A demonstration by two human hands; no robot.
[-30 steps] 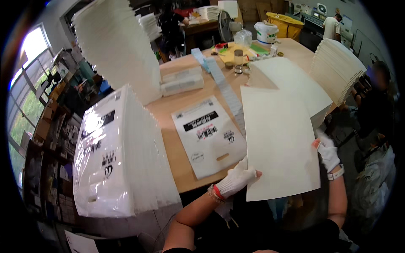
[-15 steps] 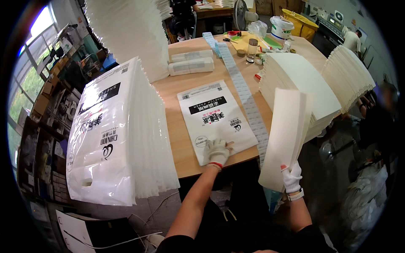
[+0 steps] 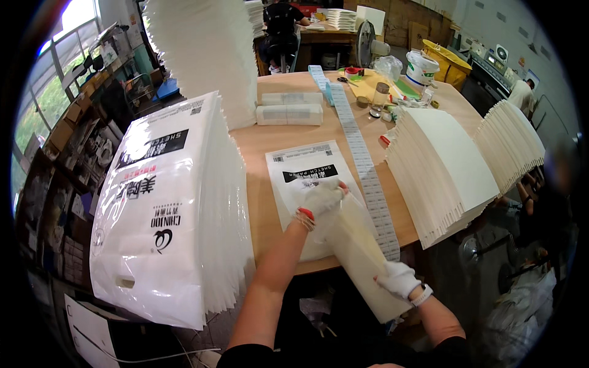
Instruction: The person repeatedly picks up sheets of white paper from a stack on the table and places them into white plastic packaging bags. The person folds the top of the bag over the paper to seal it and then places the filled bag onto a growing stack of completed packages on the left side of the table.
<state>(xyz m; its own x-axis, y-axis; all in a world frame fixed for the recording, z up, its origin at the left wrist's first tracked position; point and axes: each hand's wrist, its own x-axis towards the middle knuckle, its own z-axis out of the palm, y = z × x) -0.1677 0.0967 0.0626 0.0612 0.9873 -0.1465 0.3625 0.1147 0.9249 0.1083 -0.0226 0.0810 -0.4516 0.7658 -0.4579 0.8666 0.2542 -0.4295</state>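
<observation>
A white plastic bag point(image 3: 285, 196) with black print lies on the table in front of me. My left hand point(image 3: 324, 197), in a white glove with bare fingertips, holds the bag's raised upper film near its middle, slightly blurred. In my right hand point(image 3: 399, 281), also gloved, is a curved stack of cream paper point(image 3: 356, 248), gripped at its near end. The stack's far end reaches under the lifted film beside my left hand; how far in it goes is hidden by the film.
A tall pile of printed plastic bags point(image 3: 147, 202) stands at left, a white stack point(image 3: 202, 55) behind it. Fanned paper stacks point(image 3: 448, 172) fill the right. A label strip point(image 3: 362, 153) runs along the table past a glass jar point(image 3: 379, 98). A person point(image 3: 282, 24) sits farther back.
My right hand has brought the paper stack from the right edge over to the bag, tilting it. My left hand has moved up, lifting the bag's film.
</observation>
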